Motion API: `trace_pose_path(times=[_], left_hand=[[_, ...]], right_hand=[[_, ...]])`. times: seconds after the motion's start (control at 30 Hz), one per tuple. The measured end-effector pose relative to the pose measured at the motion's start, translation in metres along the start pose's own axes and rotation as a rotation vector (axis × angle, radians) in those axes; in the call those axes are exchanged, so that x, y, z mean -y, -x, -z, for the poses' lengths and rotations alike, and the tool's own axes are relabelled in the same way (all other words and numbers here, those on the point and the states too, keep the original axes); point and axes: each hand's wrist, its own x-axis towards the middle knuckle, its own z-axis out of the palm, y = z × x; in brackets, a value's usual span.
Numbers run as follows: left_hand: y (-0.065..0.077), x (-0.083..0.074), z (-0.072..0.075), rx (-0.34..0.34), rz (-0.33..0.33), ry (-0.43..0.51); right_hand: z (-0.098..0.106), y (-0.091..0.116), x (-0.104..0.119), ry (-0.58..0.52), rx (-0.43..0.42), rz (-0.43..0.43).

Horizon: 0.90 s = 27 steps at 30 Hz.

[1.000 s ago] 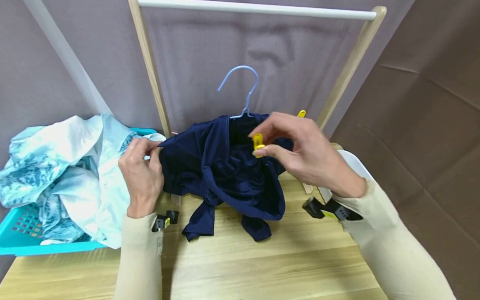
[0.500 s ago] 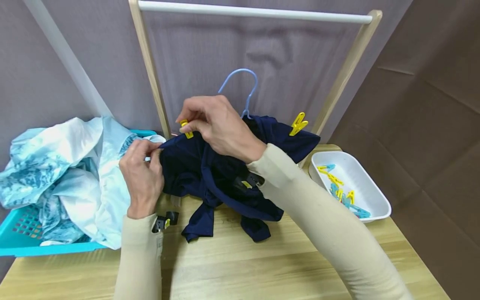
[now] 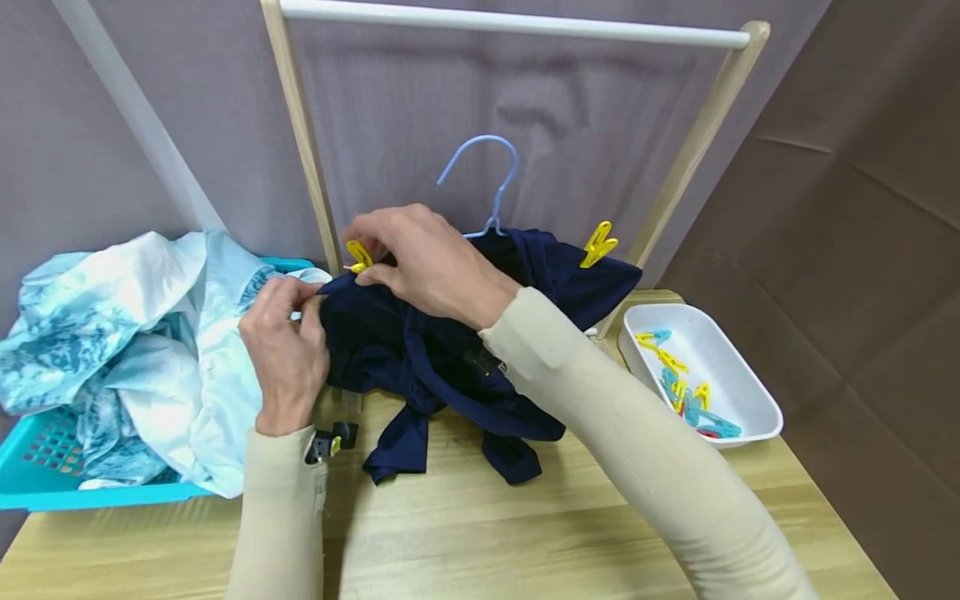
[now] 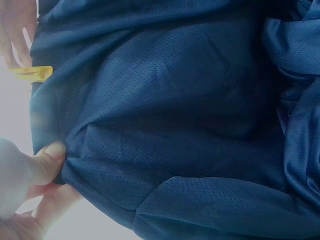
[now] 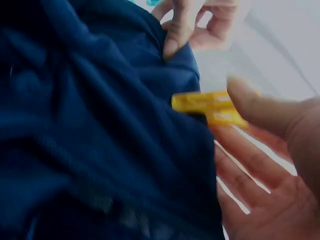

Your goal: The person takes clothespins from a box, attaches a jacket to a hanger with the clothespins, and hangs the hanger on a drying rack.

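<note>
On my head feed, nearest on the pale wooden table point(image 3: 465, 533), the left hand point(image 3: 285, 354) pinches the corner of a navy-blue fabric garment point(image 3: 375, 333); only the left wrist view gives me its mesh weave. The right hand point(image 3: 435, 262) has its thumb at a yellow plastic clothespin point(image 3: 358, 254). My right wrist view shows the pin over the cloth's edge and the fingers straight, apart. Beyond rise a light-blue hanger hook point(image 3: 492, 222) and a white rail point(image 3: 517, 22).
</note>
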Motion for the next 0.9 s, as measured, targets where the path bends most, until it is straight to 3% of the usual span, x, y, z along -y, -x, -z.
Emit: trace_pose_path(times=[0.13, 0.3, 0.4, 0.53, 0.6, 0.7, 0.8, 0.9], left_hand=[[-0.001, 0.001, 0.002, 0.01, -0.002, 0.0], [-0.001, 0.0, 0.003, 0.041, -0.012, -0.025], [0.0, -0.001, 0.002, 0.042, -0.007, -0.025], [0.0, 0.001, 0.002, 0.028, 0.006, -0.022], [0.0, 0.002, 0.003, 0.016, 0.01, -0.019], [-0.002, 0.003, 0.003, 0.021, 0.015, -0.016], [-0.003, 0.004, 0.002, 0.021, 0.029, 0.002], [0.0, 0.004, 0.001, 0.031, 0.054, 0.004]], right_hand=[[0.018, 0.019, 0.001, 0.004, -0.033, 0.039], [0.05, 0.073, -0.016, -0.057, -0.266, 0.125], [0.063, 0.111, -0.036, -0.046, -0.461, 0.026], [0.06, 0.156, -0.071, -0.003, -0.644, -0.245], [0.054, 0.173, -0.091, 0.025, -0.612, -0.354], [0.041, 0.188, -0.121, 0.06, -0.467, -0.433], [0.028, 0.192, -0.141, 0.08, -0.369, -0.411], [0.017, 0.192, -0.149, 0.102, -0.412, -0.392]])
